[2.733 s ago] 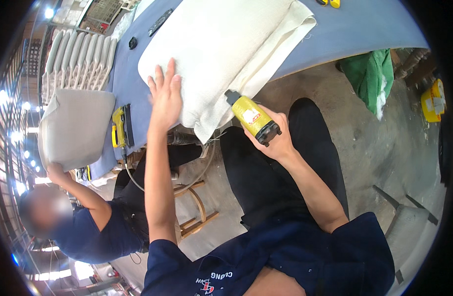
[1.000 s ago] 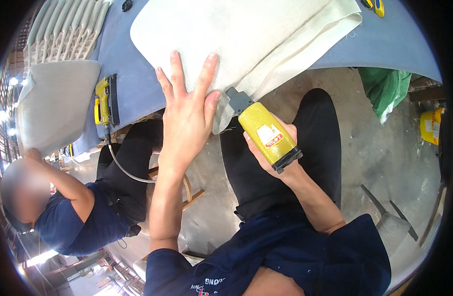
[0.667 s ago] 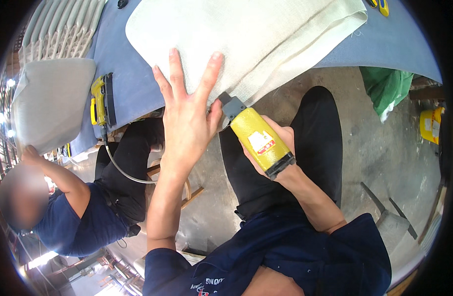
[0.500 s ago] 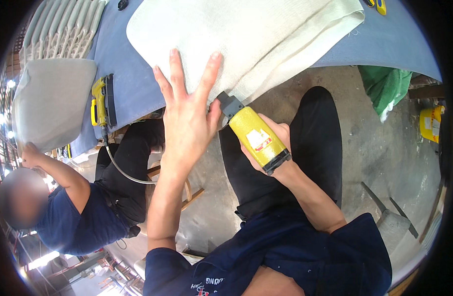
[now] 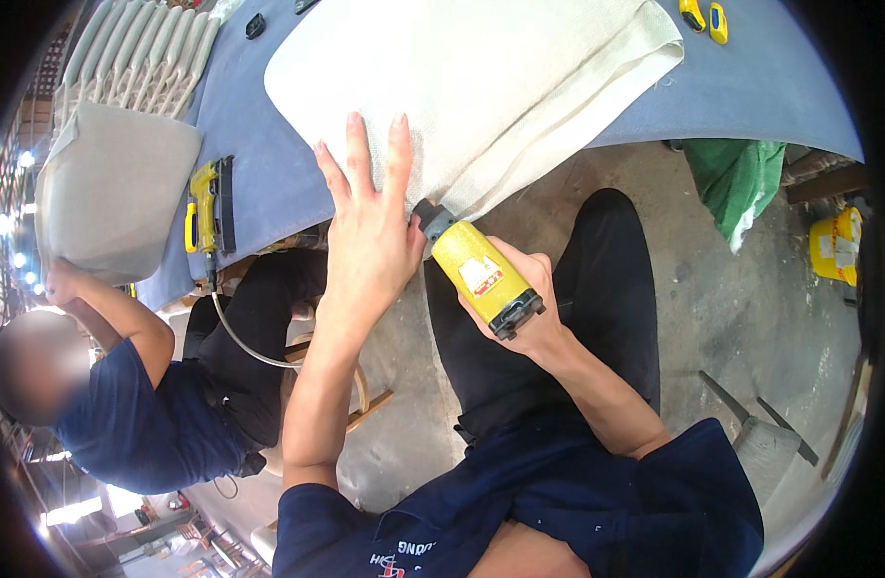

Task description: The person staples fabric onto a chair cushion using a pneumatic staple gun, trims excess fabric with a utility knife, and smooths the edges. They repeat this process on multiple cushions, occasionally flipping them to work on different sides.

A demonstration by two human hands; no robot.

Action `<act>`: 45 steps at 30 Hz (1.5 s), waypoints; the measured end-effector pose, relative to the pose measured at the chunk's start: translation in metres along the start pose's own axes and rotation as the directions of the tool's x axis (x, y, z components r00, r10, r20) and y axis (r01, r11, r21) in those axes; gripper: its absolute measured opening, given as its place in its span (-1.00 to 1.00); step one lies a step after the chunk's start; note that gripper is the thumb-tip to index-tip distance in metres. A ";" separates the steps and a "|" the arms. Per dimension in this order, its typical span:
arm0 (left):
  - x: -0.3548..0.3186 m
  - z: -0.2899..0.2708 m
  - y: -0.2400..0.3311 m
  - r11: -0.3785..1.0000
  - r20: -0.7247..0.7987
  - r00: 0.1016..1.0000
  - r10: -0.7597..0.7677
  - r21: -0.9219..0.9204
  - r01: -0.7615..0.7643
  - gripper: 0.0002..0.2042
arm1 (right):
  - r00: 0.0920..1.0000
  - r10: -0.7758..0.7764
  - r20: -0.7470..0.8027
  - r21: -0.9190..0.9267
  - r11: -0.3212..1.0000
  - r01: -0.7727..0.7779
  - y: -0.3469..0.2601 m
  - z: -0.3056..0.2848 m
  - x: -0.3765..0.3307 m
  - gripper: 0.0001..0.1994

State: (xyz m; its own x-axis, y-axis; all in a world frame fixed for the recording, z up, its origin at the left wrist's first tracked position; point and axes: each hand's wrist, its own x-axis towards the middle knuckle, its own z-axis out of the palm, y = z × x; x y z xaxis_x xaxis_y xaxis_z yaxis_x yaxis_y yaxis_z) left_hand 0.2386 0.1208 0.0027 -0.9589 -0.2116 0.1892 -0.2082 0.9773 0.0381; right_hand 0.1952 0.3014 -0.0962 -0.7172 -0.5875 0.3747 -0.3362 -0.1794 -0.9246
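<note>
My right hand [image 5: 521, 289] is wrapped round a yellow pneumatic staple gun [image 5: 483, 275]. The gun's dark nose meets the near edge of a pale fabric-covered panel [image 5: 404, 67], just beside my left thumb. Flat on that panel lies my left hand [image 5: 370, 226], its fingers spread and its thumb at the edge by the nose. Along the panel's right side the loose cloth lies in folds, with a few stray threads. Whether the nose touches the cloth cannot be made out.
A blue-covered table [image 5: 269, 144] bears a second yellow staple gun [image 5: 208, 207] with a hose, and yellow cutters [image 5: 718, 24]. At left a co-worker [image 5: 163, 405] holds a grey padded panel [image 5: 125, 193]. Green cloth [image 5: 736, 183] hangs at right near a yellow bucket [image 5: 835, 246].
The panel, my left hand and the staple gun have shifted slightly within the view. The gun's nose has turned a little at the panel's edge; both hands keep their hold.
</note>
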 end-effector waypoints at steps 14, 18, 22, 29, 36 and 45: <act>-0.018 -0.004 -0.009 0.977 -0.100 0.993 0.067 -0.195 -0.085 0.06 | 0.991 0.126 0.048 0.091 0.987 -0.130 -0.021 -0.034 0.005 -0.63; -0.069 0.029 0.006 0.665 -0.245 0.961 -0.131 -0.740 -0.098 0.10 | 0.896 0.394 -0.203 0.169 0.916 -0.364 -0.054 -0.130 -0.007 -0.72; -0.092 0.087 0.039 0.019 0.015 0.818 -0.575 -0.999 0.031 -0.53 | 0.841 0.175 -0.513 -0.013 0.977 -0.211 -0.102 -0.237 0.056 -0.77; 0.007 0.116 0.075 -0.343 0.280 0.925 -0.256 -0.921 0.184 -0.35 | 0.918 -0.042 -0.394 -0.919 0.053 -0.391 -0.031 -0.469 0.192 -0.39; -0.064 0.078 0.031 -0.191 -0.007 0.965 -0.261 -0.980 -0.059 -0.46 | 0.981 0.093 -0.168 -0.985 0.022 -0.171 0.010 -0.344 0.257 -0.40; -0.208 0.052 0.017 -0.138 0.099 0.870 -0.483 -0.990 0.036 -0.47 | 0.960 0.280 0.033 -0.968 -0.229 0.100 0.047 -0.370 0.305 -0.48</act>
State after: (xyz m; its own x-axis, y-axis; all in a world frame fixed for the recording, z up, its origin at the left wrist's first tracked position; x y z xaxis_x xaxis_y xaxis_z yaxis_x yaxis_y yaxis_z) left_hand 0.4244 0.1815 -0.0873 -0.7529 -0.6563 0.0489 0.1847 -0.1395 0.9728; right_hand -0.2650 0.4053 0.0003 -0.7620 -0.6400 0.0987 -0.5858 0.7463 0.3162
